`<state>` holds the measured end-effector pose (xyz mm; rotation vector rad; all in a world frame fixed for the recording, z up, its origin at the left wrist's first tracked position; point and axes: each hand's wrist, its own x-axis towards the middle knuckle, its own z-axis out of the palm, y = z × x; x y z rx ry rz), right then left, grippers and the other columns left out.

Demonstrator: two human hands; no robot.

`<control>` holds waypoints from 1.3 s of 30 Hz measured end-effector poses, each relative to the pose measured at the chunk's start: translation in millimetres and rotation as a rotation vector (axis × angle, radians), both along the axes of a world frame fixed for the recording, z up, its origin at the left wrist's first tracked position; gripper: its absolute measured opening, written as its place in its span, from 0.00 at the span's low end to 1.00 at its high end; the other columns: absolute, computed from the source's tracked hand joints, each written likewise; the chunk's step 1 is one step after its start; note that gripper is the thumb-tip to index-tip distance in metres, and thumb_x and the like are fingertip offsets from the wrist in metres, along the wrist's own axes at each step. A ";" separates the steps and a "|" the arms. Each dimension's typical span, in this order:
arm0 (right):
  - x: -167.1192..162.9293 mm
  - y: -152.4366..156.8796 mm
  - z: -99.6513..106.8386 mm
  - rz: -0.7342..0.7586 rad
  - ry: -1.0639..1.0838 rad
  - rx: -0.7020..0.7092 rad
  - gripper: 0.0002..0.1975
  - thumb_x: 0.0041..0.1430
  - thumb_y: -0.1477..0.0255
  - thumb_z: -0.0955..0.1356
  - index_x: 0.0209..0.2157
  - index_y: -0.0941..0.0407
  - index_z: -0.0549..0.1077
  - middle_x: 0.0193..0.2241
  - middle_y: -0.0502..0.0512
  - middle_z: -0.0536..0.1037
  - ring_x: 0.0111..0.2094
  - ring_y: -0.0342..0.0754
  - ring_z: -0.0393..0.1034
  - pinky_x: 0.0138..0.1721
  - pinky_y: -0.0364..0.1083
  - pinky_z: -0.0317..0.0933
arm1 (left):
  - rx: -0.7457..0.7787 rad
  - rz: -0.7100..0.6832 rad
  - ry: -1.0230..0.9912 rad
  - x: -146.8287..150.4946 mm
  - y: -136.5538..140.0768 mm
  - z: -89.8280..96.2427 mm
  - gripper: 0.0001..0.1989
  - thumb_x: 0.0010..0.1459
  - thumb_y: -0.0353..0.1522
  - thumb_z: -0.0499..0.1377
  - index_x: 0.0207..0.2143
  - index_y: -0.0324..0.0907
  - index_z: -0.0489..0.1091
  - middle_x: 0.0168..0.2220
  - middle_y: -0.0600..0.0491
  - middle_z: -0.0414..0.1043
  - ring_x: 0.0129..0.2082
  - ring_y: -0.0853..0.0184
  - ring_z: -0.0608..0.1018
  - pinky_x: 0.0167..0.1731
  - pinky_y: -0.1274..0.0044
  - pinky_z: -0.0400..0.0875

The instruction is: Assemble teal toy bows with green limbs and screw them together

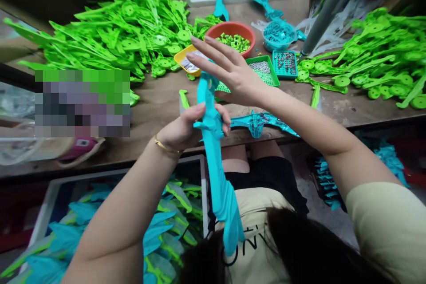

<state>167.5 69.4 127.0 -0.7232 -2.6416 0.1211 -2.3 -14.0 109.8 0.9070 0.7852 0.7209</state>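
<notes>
My left hand [189, 126] is wrapped round the middle of a long, curved blue plastic piece [216, 164], held nearly upright, its lower end near my lap. Above it, my right hand [238, 71] is open with fingers stretched out, near the top end of the piece; whether the palm touches it I cannot tell. A second blue plastic piece [256, 123], hollow side up, lies along the table's front edge. Green pieces [184, 101] lie at either end of it, partly hidden.
Green plastic parts are heaped at left [133, 31] and right [376, 53]. Between them stand a red bowl [251, 35], a tub of blue parts [279, 35], a green tray [274, 75] and a blue screw tray [285, 64]. A grey pole [329, 9] rises at right; a crate [49, 199] is below left.
</notes>
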 end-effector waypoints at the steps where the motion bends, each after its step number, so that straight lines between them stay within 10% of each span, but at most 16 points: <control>1: -1.2 8.6 0.1 0.021 0.015 0.015 0.30 0.62 0.65 0.62 0.66 0.47 0.54 0.67 0.49 0.55 0.69 0.61 0.43 0.61 0.61 0.52 | -0.003 -0.036 -0.004 4.3 7.0 1.4 0.33 0.51 0.57 0.58 0.32 0.31 0.75 0.25 0.39 0.72 0.27 0.55 0.78 0.24 0.68 0.74; 3: 2.7 31.0 2.2 0.048 0.030 0.030 0.29 0.61 0.63 0.64 0.63 0.50 0.59 0.64 0.49 0.62 0.66 0.56 0.51 0.60 0.55 0.53 | -0.008 -0.017 0.012 1.3 22.1 2.6 0.36 0.59 0.56 0.48 0.39 0.30 0.74 0.28 0.39 0.74 0.31 0.53 0.79 0.27 0.63 0.75; 6: 22.3 65.7 3.1 -0.107 0.045 0.002 0.30 0.56 0.64 0.69 0.60 0.52 0.63 0.59 0.53 0.69 0.63 0.56 0.57 0.57 0.52 0.58 | 0.119 0.390 0.196 -31.8 39.2 -9.9 0.35 0.67 0.47 0.32 0.44 0.33 0.71 0.34 0.45 0.75 0.40 0.56 0.80 0.42 0.54 0.72; 10: 51.4 92.4 -21.1 -0.500 0.045 -0.115 0.31 0.57 0.65 0.69 0.60 0.59 0.59 0.53 0.66 0.72 0.56 0.61 0.64 0.54 0.57 0.59 | 0.311 0.849 0.496 -81.2 26.5 -55.5 0.13 0.59 0.41 0.56 0.29 0.41 0.70 0.28 0.56 0.74 0.40 0.64 0.77 0.58 0.55 0.59; 14: 65.9 110.0 -63.7 -0.751 -0.008 -0.225 0.27 0.59 0.65 0.67 0.56 0.66 0.61 0.44 0.70 0.75 0.47 0.61 0.70 0.49 0.59 0.60 | 0.460 0.671 0.685 -80.1 -5.9 -95.2 0.18 0.34 0.37 0.73 0.30 0.43 0.76 0.37 0.50 0.78 0.48 0.55 0.74 0.63 0.57 0.51; 18: 73.8 117.6 -79.8 -0.837 -0.048 -0.173 0.25 0.59 0.64 0.68 0.53 0.66 0.65 0.45 0.71 0.74 0.50 0.61 0.66 0.51 0.60 0.57 | 0.736 0.404 0.957 -62.3 -11.4 -107.7 0.20 0.39 0.40 0.69 0.37 0.46 0.76 0.43 0.48 0.77 0.56 0.48 0.70 0.65 0.53 0.37; 24: 24.7 23.4 -70.0 -0.444 0.071 -0.164 0.13 0.65 0.67 0.62 0.46 0.57 0.72 0.50 0.63 0.72 0.55 0.58 0.63 0.55 0.61 0.53 | 0.795 0.371 1.017 -59.0 -12.6 -109.5 0.17 0.47 0.42 0.65 0.39 0.45 0.75 0.40 0.47 0.75 0.48 0.52 0.73 0.60 0.58 0.55; 29: -29.5 -59.5 -103.8 -0.088 -0.040 -0.335 0.09 0.62 0.72 0.65 0.39 0.58 0.76 0.51 0.62 0.75 0.53 0.56 0.64 0.59 0.58 0.49 | 0.770 0.415 1.024 -50.3 -29.6 -109.5 0.16 0.48 0.41 0.65 0.39 0.46 0.74 0.40 0.47 0.74 0.48 0.52 0.72 0.57 0.61 0.58; 39: -37.4 -59.7 -117.8 -0.126 -0.114 -0.446 0.12 0.64 0.72 0.61 0.40 0.59 0.75 0.48 0.61 0.76 0.48 0.56 0.64 0.50 0.53 0.52 | 0.844 0.263 1.207 -54.0 -35.6 -101.0 0.18 0.58 0.42 0.58 0.46 0.42 0.72 0.45 0.47 0.76 0.54 0.56 0.71 0.60 0.62 0.58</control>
